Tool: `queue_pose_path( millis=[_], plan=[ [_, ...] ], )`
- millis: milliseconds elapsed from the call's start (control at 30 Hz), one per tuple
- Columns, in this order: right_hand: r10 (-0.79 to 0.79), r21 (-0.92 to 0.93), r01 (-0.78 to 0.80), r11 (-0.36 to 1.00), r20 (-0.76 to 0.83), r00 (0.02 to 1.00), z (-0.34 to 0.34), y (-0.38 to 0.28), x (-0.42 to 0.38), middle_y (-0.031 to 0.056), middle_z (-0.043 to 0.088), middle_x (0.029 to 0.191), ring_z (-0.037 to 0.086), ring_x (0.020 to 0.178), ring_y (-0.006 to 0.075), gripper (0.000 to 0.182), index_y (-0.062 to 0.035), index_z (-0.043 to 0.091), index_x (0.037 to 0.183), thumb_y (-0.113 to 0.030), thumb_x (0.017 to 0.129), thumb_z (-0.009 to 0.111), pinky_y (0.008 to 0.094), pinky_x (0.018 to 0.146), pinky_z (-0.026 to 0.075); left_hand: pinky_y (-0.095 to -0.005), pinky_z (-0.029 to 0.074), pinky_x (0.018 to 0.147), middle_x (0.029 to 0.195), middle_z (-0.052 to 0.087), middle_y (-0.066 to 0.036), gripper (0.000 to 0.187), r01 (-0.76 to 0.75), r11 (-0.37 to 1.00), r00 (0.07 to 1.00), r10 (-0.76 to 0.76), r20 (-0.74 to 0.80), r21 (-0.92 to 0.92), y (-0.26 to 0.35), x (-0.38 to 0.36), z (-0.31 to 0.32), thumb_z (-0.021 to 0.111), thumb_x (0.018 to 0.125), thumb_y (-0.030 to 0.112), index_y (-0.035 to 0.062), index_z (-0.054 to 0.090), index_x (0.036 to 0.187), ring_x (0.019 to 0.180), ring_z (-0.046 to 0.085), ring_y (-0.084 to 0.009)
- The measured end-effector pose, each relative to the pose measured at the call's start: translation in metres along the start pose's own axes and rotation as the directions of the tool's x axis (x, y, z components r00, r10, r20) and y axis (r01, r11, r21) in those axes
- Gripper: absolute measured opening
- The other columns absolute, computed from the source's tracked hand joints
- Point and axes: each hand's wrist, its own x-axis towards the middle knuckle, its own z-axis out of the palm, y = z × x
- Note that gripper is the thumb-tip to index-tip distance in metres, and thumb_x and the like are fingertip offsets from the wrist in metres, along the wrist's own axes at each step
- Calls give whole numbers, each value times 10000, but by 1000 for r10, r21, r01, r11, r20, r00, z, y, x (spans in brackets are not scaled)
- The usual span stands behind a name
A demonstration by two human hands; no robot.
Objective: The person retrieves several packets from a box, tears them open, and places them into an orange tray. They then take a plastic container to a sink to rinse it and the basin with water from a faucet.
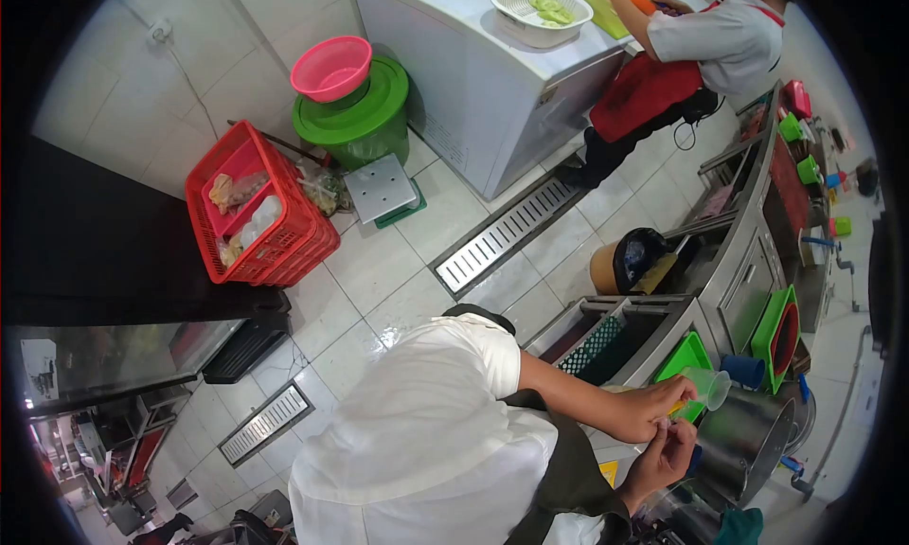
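My left hand [658, 405] and my right hand [665, 458] meet at the fingertips above the counter on the right side of the head view. Both have their fingers pinched together. A small pale bit shows between them, too small to name. Just beyond my left hand stands a clear plastic cup [708, 388], with a bright green tray [684, 354] behind it. A large metal pot [750, 450] is close to my right hand. Near the pot is a blue cup [743, 372].
Another person [729, 43] stands by a white chest freezer [454, 81] bearing a white basket [535, 29] of green slices. Red crates [270, 232], a lidded green tub [383, 100] with a pink basin [331, 69], and a scale [381, 187] stand on the tiled floor with drain grates [507, 232].
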Motion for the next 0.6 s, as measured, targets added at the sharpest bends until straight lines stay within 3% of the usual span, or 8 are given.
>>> queue_pose_path(
  millis=[67,100,167,233,300,367,467,600],
  plan=[
    [-40,-45,42,998,32,999,-4,8,1,90,494,856,483,822,160,59,20,478,807,35,786,531,255,761,385,-347,341,876,1095,359,-151,572,27,999,1000,-27,-16,-32,7,2,-6,479,633,-70,19,264,1155,1069,392,-269],
    [-42,-44,44,998,41,998,-7,10,3,90,494,856,483,822,160,59,20,478,807,35,786,531,255,761,385,-345,349,874,1092,375,-138,548,4,993,998,4,68,-120,12,3,-13,539,658,-23,21,290,1145,1056,411,-251],
    [-6,22,8,1000,-71,997,-8,7,5,97,487,894,475,840,164,50,15,475,814,23,798,521,253,757,384,-344,357,872,1089,391,-125,532,-10,979,990,39,137,-205,15,5,-24,599,683,24,23,316,1134,1043,431,-233],
    [-22,32,24,999,-83,996,-11,1,8,99,480,932,466,859,165,54,10,470,818,7,803,522,259,766,378,-326,374,858,1067,433,-107,546,187,816,961,-36,276,-547,12,10,-30,715,672,176,30,401,1095,1007,465,-201],
    [-81,52,82,995,-28,996,-12,-5,10,98,479,951,465,871,164,67,4,468,822,-15,805,530,268,780,372,-313,381,853,1063,461,-108,494,155,868,975,-58,215,-471,20,9,-37,754,643,275,40,505,1000,981,485,-191],
    [-83,53,84,995,-27,996,-9,-13,10,92,476,926,461,859,168,122,-7,456,806,-76,802,556,284,797,364,-307,379,856,1058,476,-110,451,-128,854,976,198,87,-504,18,8,-33,770,621,271,46,552,945,998,480,-191],
    [-122,101,125,987,-35,992,-6,-17,12,85,467,886,459,829,178,164,-16,441,783,-106,781,578,296,800,360,-310,379,855,1053,487,-110,411,-13,732,983,136,127,-682,23,10,-40,786,594,259,47,583,881,1000,484,-197],
    [-144,251,136,958,15,989,-6,-10,8,82,459,900,448,871,167,69,0,451,841,-25,811,509,267,817,339,-301,381,845,1027,497,-109,351,-40,853,991,101,90,-521,25,9,-39,782,599,239,49,597,829,982,489,-194]
  ],
)
